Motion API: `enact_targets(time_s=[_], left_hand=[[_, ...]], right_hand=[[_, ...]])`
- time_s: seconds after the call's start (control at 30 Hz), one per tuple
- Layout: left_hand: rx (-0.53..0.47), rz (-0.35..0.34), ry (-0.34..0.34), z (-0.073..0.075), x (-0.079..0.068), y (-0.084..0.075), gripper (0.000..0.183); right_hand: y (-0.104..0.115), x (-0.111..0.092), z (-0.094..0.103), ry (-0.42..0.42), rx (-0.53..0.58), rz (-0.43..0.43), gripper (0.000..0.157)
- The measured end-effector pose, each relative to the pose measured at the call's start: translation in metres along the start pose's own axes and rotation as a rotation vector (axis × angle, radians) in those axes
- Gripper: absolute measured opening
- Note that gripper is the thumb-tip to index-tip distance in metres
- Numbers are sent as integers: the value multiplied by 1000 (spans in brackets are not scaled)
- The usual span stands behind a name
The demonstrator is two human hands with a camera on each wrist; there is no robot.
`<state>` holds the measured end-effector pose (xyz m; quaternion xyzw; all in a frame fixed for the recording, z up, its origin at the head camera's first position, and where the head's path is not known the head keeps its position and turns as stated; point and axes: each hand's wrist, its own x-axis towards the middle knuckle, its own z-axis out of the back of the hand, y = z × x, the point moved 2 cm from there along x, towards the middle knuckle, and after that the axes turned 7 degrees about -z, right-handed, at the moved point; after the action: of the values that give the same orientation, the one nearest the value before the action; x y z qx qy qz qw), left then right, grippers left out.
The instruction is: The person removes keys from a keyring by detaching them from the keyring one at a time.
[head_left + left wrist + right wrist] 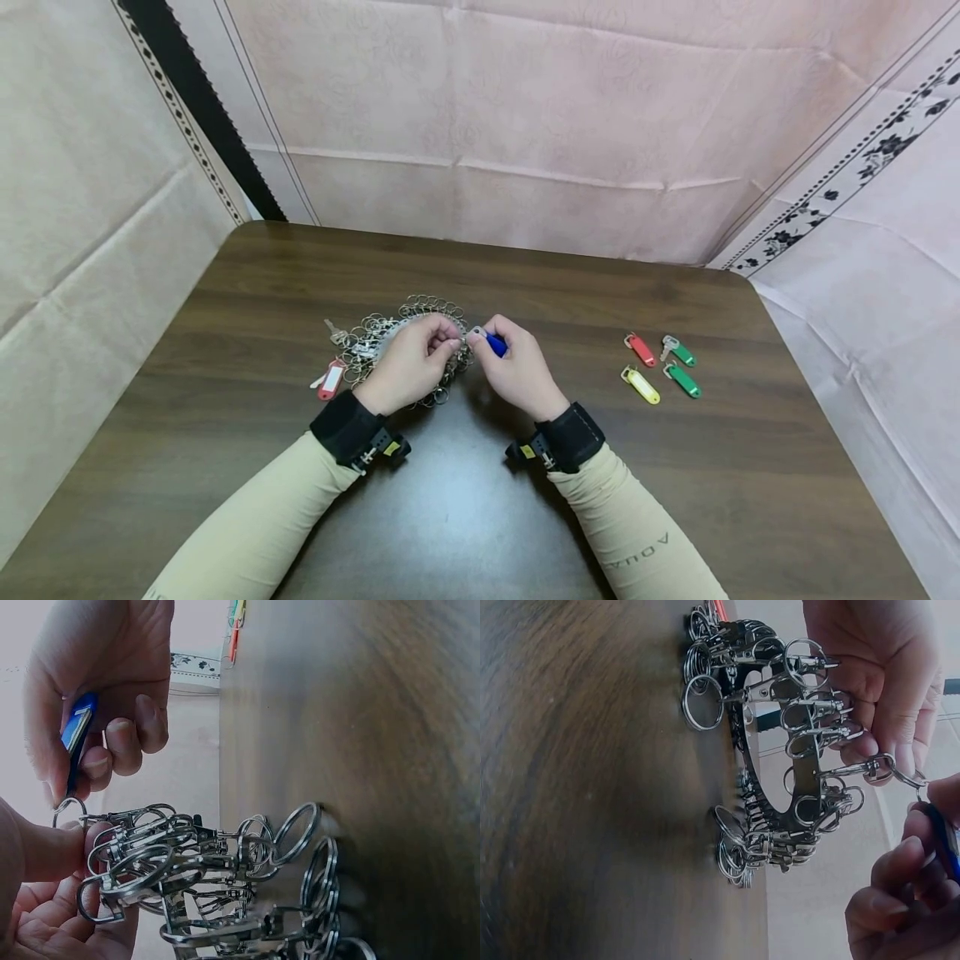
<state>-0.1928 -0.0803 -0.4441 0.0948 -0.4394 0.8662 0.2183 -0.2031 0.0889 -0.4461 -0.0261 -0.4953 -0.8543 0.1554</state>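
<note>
My left hand is at a round metal rack hung all around with snap hooks and split rings. Its thumb and forefinger pinch a split ring at the end of one hook. From the other side, my right hand grips a blue key tag between thumb and curled fingers. The tag's top end meets that split ring; whether they are linked is too small to tell. In the head view the left hand covers part of the rack.
Left of the rack lie a red key tag and a key. Farther right on the brown table are another red tag, a yellow tag and two green tags, one with a key. Pale cloth hangs behind.
</note>
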Motion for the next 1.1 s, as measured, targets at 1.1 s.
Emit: enact_targets(time_s=[1.1], left_hand=[[-128, 40, 10, 4, 3, 2, 6]], right_hand=[[-3, 3, 6, 160, 19, -2, 12]])
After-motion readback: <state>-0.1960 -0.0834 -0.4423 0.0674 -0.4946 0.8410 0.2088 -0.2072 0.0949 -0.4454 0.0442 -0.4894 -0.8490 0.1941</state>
